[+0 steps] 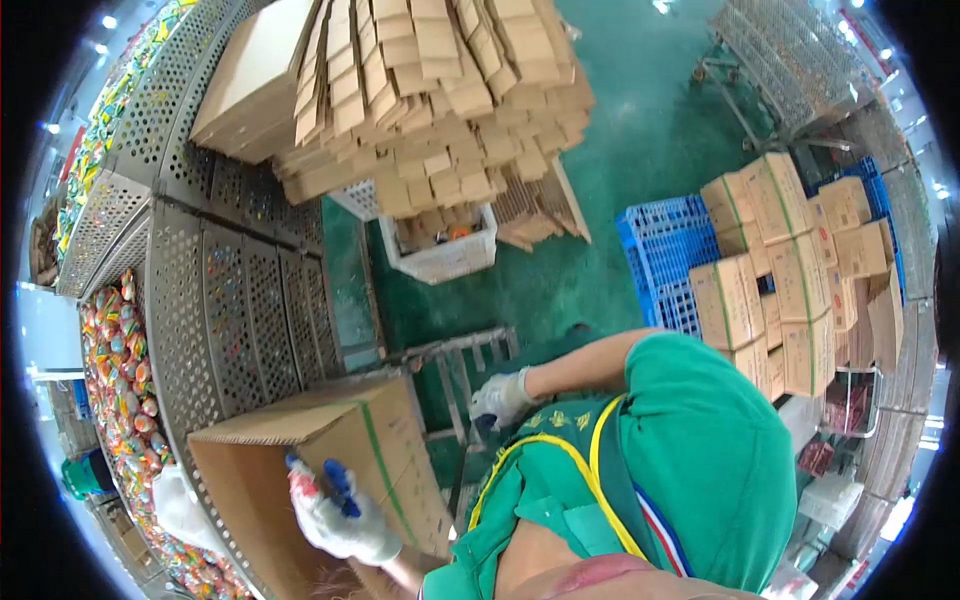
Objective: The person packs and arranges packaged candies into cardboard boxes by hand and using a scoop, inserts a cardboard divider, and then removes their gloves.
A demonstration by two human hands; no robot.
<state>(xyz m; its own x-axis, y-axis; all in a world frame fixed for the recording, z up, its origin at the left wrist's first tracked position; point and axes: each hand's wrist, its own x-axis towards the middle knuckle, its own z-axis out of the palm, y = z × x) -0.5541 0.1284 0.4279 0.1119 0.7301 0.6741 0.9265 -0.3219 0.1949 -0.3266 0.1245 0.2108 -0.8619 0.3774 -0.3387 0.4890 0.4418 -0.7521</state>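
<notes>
My left hand (345, 515), in a white glove with blue fingertips, is raised at the mouth of an open cardboard box (255, 430). Its fingers are closed around a small red-and-white thing (303, 483), too small to name. The box lies against the perforated metal bin, and a green strip runs along its side. My right hand (503, 398), gloved the same way, hangs near a metal frame (455, 375) with fingers slightly bent and apart. Nothing shows in it.
Perforated metal bins (225, 320) line the left side, holding colourful wrapped pieces (120, 370). Flattened cartons (430, 120) are stacked ahead, beside a white crate (445, 262). Closed cartons (760, 260) stand on a blue pallet (660, 255) at right. A metal trolley (790, 75) is farther off.
</notes>
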